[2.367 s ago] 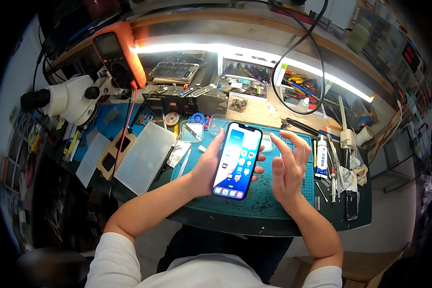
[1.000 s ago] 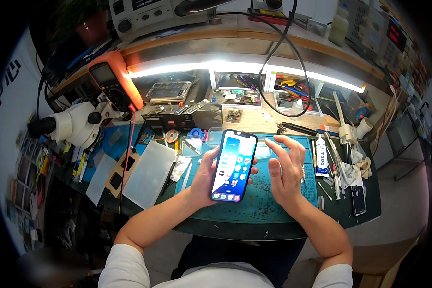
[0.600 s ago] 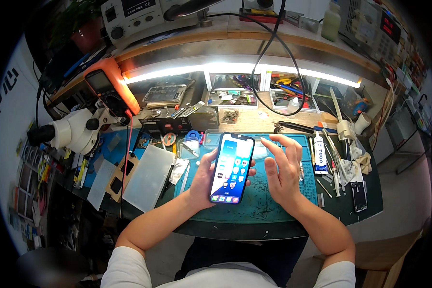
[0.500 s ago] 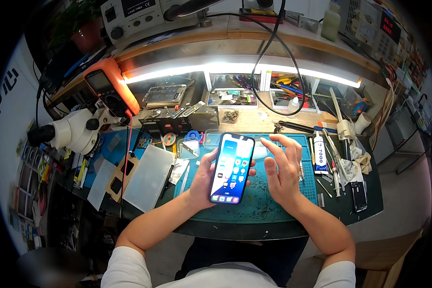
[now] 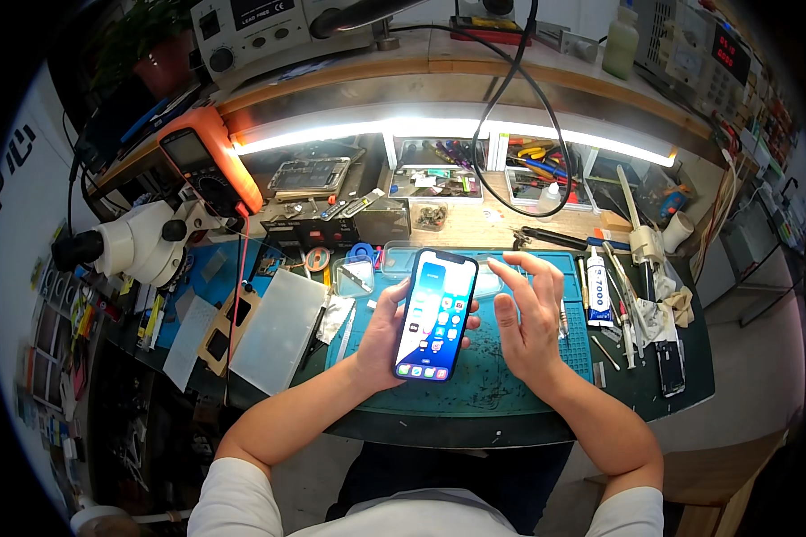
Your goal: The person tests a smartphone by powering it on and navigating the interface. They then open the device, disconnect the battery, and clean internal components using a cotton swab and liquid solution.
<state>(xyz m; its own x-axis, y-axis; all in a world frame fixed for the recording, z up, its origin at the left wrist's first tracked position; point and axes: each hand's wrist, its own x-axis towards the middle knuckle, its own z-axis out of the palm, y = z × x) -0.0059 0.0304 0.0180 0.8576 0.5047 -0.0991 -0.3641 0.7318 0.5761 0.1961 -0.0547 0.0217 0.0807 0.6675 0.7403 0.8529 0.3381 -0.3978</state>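
Observation:
A smartphone (image 5: 434,318) with a lit screen of app icons is upright in my left hand (image 5: 382,336), thumb along its left edge and fingertips showing at its right edge. My right hand (image 5: 530,320) hovers just right of the phone, fingers bent and apart, holding nothing and not touching the screen. Both hands are above a teal work mat (image 5: 501,389). Behind the phone lie small clear plastic trays (image 5: 396,259), partly hidden by it. A translucent flat sheet or case (image 5: 278,331) rests left of my left hand.
At the left stand a microscope (image 5: 139,243) and an orange multimeter (image 5: 208,161). To the right lie a glue tube (image 5: 598,286), tweezers-like tools (image 5: 625,309) and a dark phone part (image 5: 670,367). A black cable (image 5: 560,134) loops down from the shelf (image 5: 430,76). Bins of tools stand beneath it.
The phone and both hands hold nearly the same pose. The whole view has shifted very slightly, and a pale rounded object shows at the lower left where a dark blur was.

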